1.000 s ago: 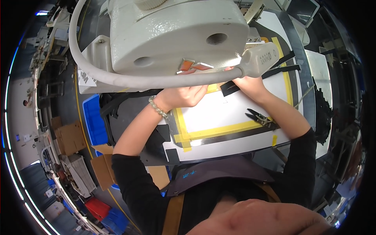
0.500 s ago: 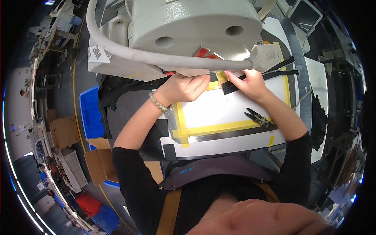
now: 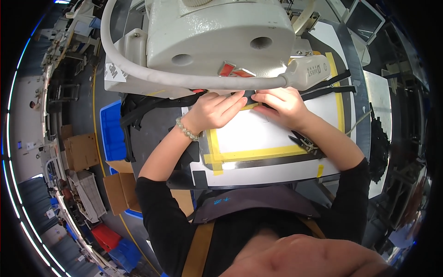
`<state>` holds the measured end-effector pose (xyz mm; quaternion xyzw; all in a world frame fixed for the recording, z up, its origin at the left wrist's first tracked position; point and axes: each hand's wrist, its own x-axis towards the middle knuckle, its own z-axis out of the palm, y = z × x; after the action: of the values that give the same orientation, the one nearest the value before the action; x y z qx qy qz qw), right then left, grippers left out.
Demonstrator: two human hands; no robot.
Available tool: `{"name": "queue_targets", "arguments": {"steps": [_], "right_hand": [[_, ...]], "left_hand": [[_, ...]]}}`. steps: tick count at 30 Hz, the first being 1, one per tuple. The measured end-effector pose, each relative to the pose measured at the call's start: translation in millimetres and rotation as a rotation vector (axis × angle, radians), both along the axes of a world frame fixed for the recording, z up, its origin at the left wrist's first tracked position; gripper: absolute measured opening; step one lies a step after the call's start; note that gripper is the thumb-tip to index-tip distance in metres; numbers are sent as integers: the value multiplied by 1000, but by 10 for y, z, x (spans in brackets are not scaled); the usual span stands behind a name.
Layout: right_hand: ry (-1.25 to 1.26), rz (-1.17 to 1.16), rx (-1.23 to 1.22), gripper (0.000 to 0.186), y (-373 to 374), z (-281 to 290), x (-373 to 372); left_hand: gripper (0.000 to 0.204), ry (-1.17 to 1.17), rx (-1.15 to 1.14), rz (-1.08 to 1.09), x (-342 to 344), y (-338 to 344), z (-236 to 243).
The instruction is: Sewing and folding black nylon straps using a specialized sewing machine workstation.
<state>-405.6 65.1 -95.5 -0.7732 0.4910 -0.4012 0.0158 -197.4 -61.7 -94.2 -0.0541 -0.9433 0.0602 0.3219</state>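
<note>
At the front of a pale sewing machine (image 3: pixel 217 51), my two hands come together under its head. A small black fabric piece (image 3: pixel 249 97) shows between my fingertips. My left hand (image 3: pixel 214 111), with a beaded bracelet at the wrist, is closed, its fingers pressed together at the fabric's left edge. My right hand (image 3: pixel 284 107) is closed on the right side of the same piece, thumb tucked below the fingers. Just below it lies a strip of yellow tape (image 3: pixel 249 106). The needle area is hidden behind the machine's head and a grey hose (image 3: pixel 184 81).
A white sheet (image 3: pixel 258 131) edged with yellow tape covers the work surface. Black-handled snips (image 3: pixel 304 143) lie near my right forearm. Black zippers or straps (image 3: pixel 330 88) stretch to the right. Left of the table stand a blue bin (image 3: pixel 113 131) and cardboard boxes (image 3: pixel 121 187).
My right hand has moved left and closed over the black piece, which hung lower before and is now mostly covered. My left hand stays nearly in place. The whole view has shifted slightly.
</note>
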Motion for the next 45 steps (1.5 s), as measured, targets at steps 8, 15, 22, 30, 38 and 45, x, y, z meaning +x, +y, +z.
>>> {"name": "queue_targets", "arguments": {"steps": [8, 15, 22, 30, 38, 45], "right_hand": [[190, -20, -107, 21, -46, -131, 13], [156, -11, -65, 21, -39, -136, 37], [118, -22, -14, 20, -24, -105, 43], [-52, -16, 44, 17, -78, -22, 41], [302, -79, -85, 18, 101, -27, 125], [350, -71, -70, 27, 164, 22, 196]], "left_hand": [[17, -4, -29, -4, -78, 8, -3], [16, -9, 204, 94, -82, 92, 42], [14, -14, 197, 127, -111, 139, 64], [12, -35, 142, 122, -126, 142, 53], [13, -12, 50, 116, -148, 159, 55], [19, 18, 251, 87, -172, 162, 95]]}}
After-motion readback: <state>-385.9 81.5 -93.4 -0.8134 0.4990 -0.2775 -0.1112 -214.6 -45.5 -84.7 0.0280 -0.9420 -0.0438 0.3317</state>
